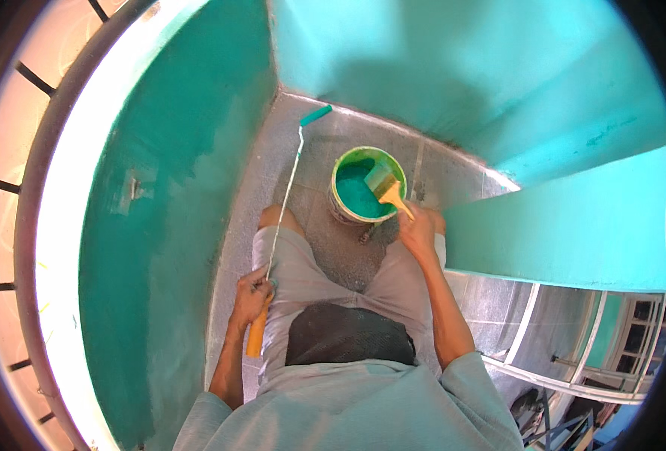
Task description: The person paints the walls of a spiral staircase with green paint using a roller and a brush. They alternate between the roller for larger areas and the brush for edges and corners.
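Note:
My left hand is closed round the paint roller near the top of its orange handle. The roller's thin white rod slants up and away, and its small green sleeve is near the far wall corner. With my right hand I grip a wide paintbrush by its yellow handle. Its bristles, smeared with green, are over the mouth of the paint bucket; whether they touch the paint cannot be told. Inside the bucket is teal-green paint. The bucket stands on the floor between my knees.
A dark green wall rises close on my left, and a lighter turquoise wall stands ahead. On the right a low turquoise ledge juts in. White metal bars are at lower right. Grey tiles cover the floor.

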Demonstrator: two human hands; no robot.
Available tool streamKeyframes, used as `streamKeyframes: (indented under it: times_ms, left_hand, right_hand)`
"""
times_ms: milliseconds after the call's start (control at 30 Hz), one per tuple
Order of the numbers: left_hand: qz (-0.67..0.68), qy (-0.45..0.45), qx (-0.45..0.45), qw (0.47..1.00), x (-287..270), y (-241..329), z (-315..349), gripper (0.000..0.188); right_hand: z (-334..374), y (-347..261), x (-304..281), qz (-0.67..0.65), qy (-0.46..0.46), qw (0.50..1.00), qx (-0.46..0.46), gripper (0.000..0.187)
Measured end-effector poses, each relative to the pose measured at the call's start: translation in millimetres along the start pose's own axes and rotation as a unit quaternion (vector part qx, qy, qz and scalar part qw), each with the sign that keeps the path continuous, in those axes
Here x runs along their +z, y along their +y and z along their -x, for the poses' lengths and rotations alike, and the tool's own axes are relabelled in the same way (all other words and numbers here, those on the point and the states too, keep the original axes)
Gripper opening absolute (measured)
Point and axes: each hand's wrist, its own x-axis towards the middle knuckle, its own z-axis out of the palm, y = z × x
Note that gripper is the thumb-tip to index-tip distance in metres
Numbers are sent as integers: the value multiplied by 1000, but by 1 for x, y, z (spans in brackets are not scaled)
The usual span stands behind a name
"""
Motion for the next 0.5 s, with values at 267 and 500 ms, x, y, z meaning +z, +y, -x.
streamKeyframes:
  times_ms: [267,500]
  left_hand:
    - [12,-70,-14,997,-10,-16,-3,47]
    - [33,-115,-77,990,-25,-6,-2,47]
  right_hand:
    - [-59,-112,-28,-164,139,975,-51,29]
    - [-207,-178,29,-79,183,958,-207,34]
